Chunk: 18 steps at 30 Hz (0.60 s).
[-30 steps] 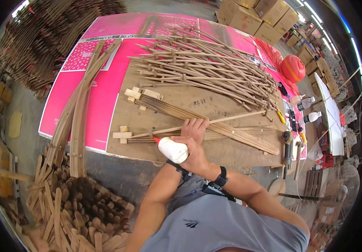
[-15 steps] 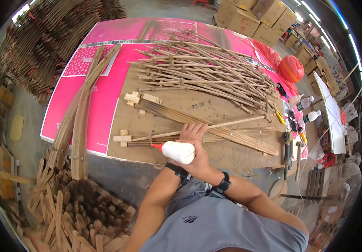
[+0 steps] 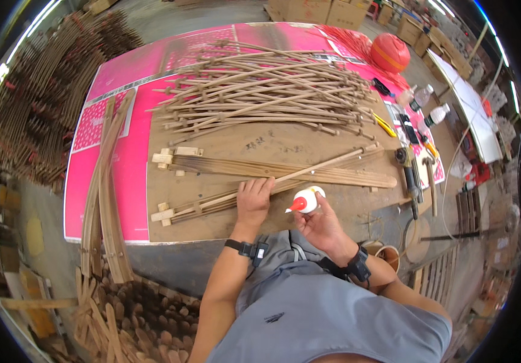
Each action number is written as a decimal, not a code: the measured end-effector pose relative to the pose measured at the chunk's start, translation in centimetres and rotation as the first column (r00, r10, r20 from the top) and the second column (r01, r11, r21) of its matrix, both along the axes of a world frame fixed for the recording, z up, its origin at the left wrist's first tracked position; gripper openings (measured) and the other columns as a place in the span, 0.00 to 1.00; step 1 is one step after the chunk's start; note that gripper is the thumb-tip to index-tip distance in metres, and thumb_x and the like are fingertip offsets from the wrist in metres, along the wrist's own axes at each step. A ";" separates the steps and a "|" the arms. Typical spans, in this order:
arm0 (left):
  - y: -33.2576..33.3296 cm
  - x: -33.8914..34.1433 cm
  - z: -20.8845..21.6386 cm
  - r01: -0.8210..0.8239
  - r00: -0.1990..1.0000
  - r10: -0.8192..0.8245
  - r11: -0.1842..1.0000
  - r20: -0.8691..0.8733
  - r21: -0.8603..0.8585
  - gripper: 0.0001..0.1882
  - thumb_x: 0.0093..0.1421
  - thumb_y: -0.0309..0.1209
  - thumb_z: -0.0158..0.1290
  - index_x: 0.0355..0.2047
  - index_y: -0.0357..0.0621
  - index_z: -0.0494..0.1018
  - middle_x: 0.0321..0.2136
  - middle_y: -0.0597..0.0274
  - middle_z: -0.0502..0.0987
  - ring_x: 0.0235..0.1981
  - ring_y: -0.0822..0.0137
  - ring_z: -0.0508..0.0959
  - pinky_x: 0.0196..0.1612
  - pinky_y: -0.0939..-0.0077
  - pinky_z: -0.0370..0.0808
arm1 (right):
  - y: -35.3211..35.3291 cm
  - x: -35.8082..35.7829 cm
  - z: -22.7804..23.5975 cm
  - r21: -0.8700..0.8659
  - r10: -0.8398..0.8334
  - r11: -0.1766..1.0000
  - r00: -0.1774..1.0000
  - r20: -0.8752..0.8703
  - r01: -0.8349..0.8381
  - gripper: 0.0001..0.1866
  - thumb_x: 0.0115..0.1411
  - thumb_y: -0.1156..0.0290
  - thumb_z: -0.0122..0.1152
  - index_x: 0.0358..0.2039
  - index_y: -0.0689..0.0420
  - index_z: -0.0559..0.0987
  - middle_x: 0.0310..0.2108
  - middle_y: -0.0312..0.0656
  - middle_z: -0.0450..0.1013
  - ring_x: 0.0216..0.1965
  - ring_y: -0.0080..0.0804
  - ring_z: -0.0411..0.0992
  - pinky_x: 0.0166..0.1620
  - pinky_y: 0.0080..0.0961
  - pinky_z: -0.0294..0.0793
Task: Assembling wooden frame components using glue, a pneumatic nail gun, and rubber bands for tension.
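Glue bottle [image 3: 304, 200], a second ago left of the left hand [image 3: 253, 199] pressing the long strip [image 3: 285, 178], now sits clenched in the right hand [image 3: 321, 227], right of it, nozzle tipped toward the strip.

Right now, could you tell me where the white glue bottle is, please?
In the head view, the white glue bottle is in the right hand, just right of the left hand pressing the wooden strips.

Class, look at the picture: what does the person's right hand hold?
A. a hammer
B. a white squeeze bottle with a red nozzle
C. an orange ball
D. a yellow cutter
B: the right hand grips the white squeeze bottle, red nozzle pointing left toward the wooden strips under the left hand.
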<state>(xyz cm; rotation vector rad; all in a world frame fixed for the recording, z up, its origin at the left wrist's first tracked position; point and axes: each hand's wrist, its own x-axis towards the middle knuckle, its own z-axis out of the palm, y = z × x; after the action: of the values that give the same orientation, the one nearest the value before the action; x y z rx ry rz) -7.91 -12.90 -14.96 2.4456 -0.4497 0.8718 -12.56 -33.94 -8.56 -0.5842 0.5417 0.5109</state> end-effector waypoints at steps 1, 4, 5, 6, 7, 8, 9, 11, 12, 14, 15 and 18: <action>0.1 -0.1 0.2 -0.013 1.000 0.013 1.000 0.008 0.020 0.13 0.61 0.32 0.59 0.46 0.49 0.79 0.36 0.66 0.80 0.39 0.62 0.79 0.41 0.63 0.71 | -0.3 -0.1 -0.6 0.091 0.026 0.996 0.995 -0.100 -0.016 0.29 0.69 0.45 0.61 0.53 0.60 0.76 0.46 0.40 0.77 0.43 0.31 0.76 0.45 0.24 0.79; 0.1 -0.2 0.2 -0.026 1.000 0.025 0.997 0.015 0.069 0.13 0.60 0.32 0.60 0.46 0.49 0.80 0.36 0.66 0.80 0.39 0.62 0.79 0.41 0.62 0.71 | -0.3 -0.2 -1.5 0.219 0.026 0.975 0.971 -0.238 0.027 0.31 0.67 0.42 0.61 0.48 0.63 0.77 0.39 0.41 0.77 0.37 0.32 0.77 0.39 0.23 0.80; 0.1 -0.2 0.1 -0.046 0.999 0.045 0.995 0.022 0.085 0.14 0.60 0.32 0.61 0.46 0.49 0.80 0.36 0.66 0.80 0.39 0.62 0.79 0.41 0.62 0.71 | -0.4 -0.1 -1.8 0.280 0.028 0.959 0.966 -0.257 0.047 0.31 0.67 0.42 0.61 0.45 0.63 0.77 0.37 0.42 0.77 0.36 0.33 0.77 0.38 0.24 0.80; 0.0 -0.3 0.1 -0.022 1.000 0.021 0.995 0.012 0.096 0.14 0.60 0.32 0.61 0.46 0.49 0.80 0.36 0.66 0.80 0.39 0.62 0.79 0.41 0.62 0.71 | -0.6 -0.2 -2.1 0.338 0.026 0.939 0.960 -0.278 0.072 0.31 0.66 0.41 0.60 0.42 0.63 0.77 0.34 0.43 0.77 0.35 0.34 0.77 0.38 0.25 0.81; -0.1 -0.2 0.1 -0.043 0.999 0.042 0.993 0.006 0.112 0.13 0.60 0.33 0.62 0.46 0.49 0.81 0.36 0.67 0.81 0.39 0.62 0.79 0.41 0.62 0.71 | -0.7 0.0 -2.7 0.359 0.015 0.930 0.964 -0.264 0.083 0.35 0.64 0.36 0.58 0.39 0.62 0.76 0.32 0.45 0.76 0.34 0.35 0.77 0.38 0.26 0.81; -0.2 -0.1 0.1 -0.061 0.998 0.062 0.990 0.001 0.127 0.13 0.60 0.33 0.62 0.45 0.50 0.81 0.37 0.67 0.81 0.39 0.62 0.79 0.42 0.62 0.71 | -0.8 -0.1 -3.0 0.366 -0.008 0.924 0.962 -0.272 0.111 0.35 0.64 0.36 0.58 0.39 0.62 0.76 0.32 0.45 0.76 0.34 0.35 0.77 0.38 0.26 0.81; -0.2 0.0 0.0 -0.065 0.998 0.064 0.987 0.011 0.148 0.11 0.61 0.33 0.62 0.45 0.51 0.82 0.36 0.67 0.81 0.38 0.62 0.79 0.42 0.62 0.72 | -0.9 -0.1 -3.3 0.385 -0.009 0.917 0.967 -0.253 0.109 0.36 0.63 0.34 0.57 0.39 0.63 0.76 0.32 0.45 0.77 0.34 0.36 0.77 0.38 0.26 0.81; -0.2 -0.1 0.2 -0.048 0.998 0.054 0.981 -0.025 0.187 0.11 0.61 0.33 0.62 0.44 0.51 0.82 0.35 0.67 0.81 0.38 0.62 0.79 0.41 0.61 0.72 | -1.0 -0.4 -3.5 0.348 -0.031 0.930 0.970 -0.242 0.117 0.39 0.62 0.31 0.55 0.38 0.63 0.76 0.32 0.45 0.77 0.34 0.36 0.77 0.37 0.27 0.80; -0.4 -0.1 0.2 -0.060 0.996 0.073 0.973 -0.052 0.224 0.11 0.61 0.33 0.62 0.44 0.51 0.82 0.35 0.68 0.81 0.38 0.62 0.79 0.41 0.61 0.72 | -1.0 -0.4 -4.0 0.342 -0.092 0.923 0.964 -0.248 0.176 0.39 0.62 0.31 0.55 0.38 0.63 0.76 0.32 0.45 0.77 0.34 0.36 0.77 0.37 0.27 0.80; 0.4 -0.3 -0.3 -0.075 0.997 0.076 0.964 0.003 0.255 0.11 0.61 0.32 0.63 0.45 0.51 0.82 0.34 0.66 0.81 0.37 0.59 0.79 0.40 0.59 0.73 | -0.6 -0.2 -4.9 0.427 0.064 0.903 0.971 -0.229 0.041 0.39 0.63 0.30 0.52 0.37 0.62 0.77 0.32 0.44 0.77 0.33 0.35 0.77 0.37 0.26 0.79; 1.0 -0.2 -0.8 -0.073 0.997 0.073 0.967 0.012 0.244 0.12 0.62 0.31 0.63 0.46 0.51 0.82 0.35 0.65 0.81 0.37 0.58 0.79 0.40 0.58 0.73 | -0.5 -0.2 -4.9 0.422 0.083 0.906 0.976 -0.202 0.010 0.39 0.63 0.29 0.50 0.37 0.61 0.77 0.31 0.43 0.77 0.33 0.35 0.77 0.36 0.26 0.79; 1.2 -0.1 -1.3 -0.038 0.999 0.032 0.976 0.030 0.216 0.12 0.62 0.31 0.63 0.47 0.51 0.81 0.36 0.63 0.81 0.36 0.56 0.78 0.41 0.57 0.73 | -1.2 -0.7 -4.5 0.363 0.081 0.932 0.972 -0.219 0.004 0.40 0.63 0.28 0.46 0.34 0.59 0.78 0.31 0.42 0.78 0.32 0.36 0.78 0.36 0.28 0.78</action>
<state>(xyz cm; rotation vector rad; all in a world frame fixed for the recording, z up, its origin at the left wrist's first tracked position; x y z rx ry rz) -8.00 -11.67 -16.24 2.6498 -0.5375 0.9123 -13.22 -35.17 -13.02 -0.1826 0.6382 0.7035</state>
